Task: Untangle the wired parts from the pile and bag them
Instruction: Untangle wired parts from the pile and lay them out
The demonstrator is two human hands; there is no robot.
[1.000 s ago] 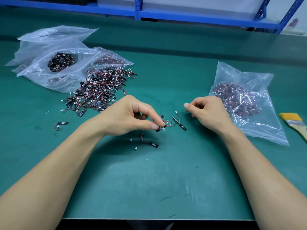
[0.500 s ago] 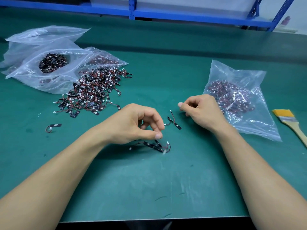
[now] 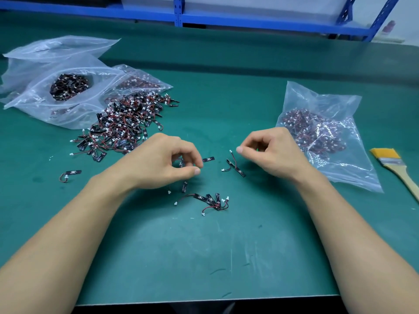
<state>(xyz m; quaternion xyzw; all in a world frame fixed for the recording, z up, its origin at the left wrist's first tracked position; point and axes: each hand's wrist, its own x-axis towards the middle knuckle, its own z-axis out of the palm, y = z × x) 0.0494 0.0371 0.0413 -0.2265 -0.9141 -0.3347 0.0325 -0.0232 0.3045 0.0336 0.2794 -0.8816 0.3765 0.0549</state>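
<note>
Left hand (image 3: 158, 164) pinches one wired part (image 3: 182, 163); right hand (image 3: 275, 152) curled, hold unclear; one pile (image 3: 122, 125), one brush (image 3: 395, 167), one right bag (image 3: 326, 134).

A scuffed green surface (image 3: 226, 257) is filling the view. Beyond the surface's far edge a blue metal shelving rack (image 3: 226, 19) is standing, a pale panel (image 3: 249, 5) showing through.

We see a tangled pile of black strips with red wires and white plugs (image 3: 127, 123) at ten o'clock, a part-filled clear plastic bag (image 3: 317, 103) at two.
</note>
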